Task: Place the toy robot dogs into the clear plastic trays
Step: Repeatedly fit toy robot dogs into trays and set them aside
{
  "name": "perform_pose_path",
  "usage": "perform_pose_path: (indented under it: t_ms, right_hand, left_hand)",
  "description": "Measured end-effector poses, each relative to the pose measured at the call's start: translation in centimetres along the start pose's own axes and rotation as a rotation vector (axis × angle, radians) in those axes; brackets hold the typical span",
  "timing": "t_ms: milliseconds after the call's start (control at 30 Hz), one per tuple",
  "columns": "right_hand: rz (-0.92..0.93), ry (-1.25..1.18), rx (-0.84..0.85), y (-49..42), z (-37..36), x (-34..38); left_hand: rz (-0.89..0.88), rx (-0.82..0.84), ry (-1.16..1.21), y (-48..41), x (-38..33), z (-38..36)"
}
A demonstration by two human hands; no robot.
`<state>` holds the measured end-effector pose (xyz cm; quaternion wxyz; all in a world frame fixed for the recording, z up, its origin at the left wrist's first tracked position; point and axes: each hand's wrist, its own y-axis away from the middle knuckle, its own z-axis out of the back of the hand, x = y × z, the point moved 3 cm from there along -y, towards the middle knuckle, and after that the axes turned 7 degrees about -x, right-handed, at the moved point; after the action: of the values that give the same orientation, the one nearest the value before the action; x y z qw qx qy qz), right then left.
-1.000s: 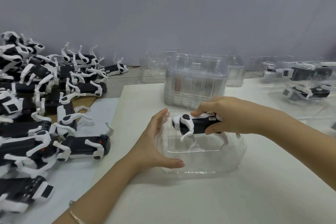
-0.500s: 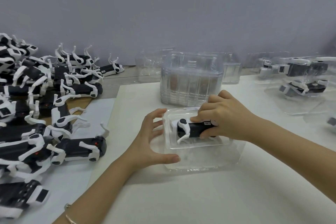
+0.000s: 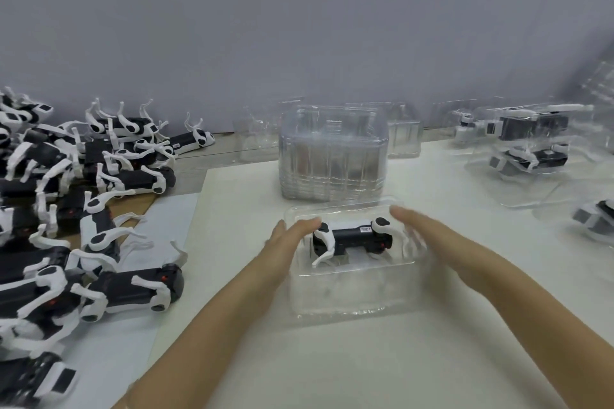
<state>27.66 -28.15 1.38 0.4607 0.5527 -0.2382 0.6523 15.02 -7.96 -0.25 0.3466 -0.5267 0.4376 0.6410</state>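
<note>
Head view: toy robot dog [image 3: 352,239] seated in clear plastic tray [image 3: 352,304] — left hand [image 3: 290,237] and right hand [image 3: 423,231] flank it, fingers straight, holding nothing — likely steadying.

Only 2 arms of the person are in view, each seen from the hand down to a part of the forearm; the left forearm [image 3: 216,319] and the right forearm [image 3: 498,279] are bare along all the length that shows; both are slender and smooth, and they get narrower toward the wrists; the left hand [image 3: 292,239] and the right hand [image 3: 428,236] are bare as well; the fingers [image 3: 305,226] are slim, with outlines softened by blur; the nails cannot be told.
</note>
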Motion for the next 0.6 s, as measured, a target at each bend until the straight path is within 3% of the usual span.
perform_pose_path:
  t_ms: [100, 200, 267, 600]
  right_hand:
    - [0.105, -0.207, 0.003, 0.9, -1.0, -0.3]
    - [0.237, -0.365, -0.047, 1.3, -1.6, -0.1]
    - [0.317, -0.434, -0.106, 1.4, -1.6, -0.2]
    - [0.369, -0.534, -0.146, 1.7, -1.6, -0.7]
  left_hand:
    - [-0.146, -0.133, 0.094, -0.4, -1.2, -1.9]
    - [-0.412, -0.306, 0.091, 0.2, -1.8, -2.2]
    - [-0.511, -0.335, 0.087, 0.8, -2.4, -2.2]
    - [-0.592, -0.305, -0.065, 2.1, -3.4, -2.8]
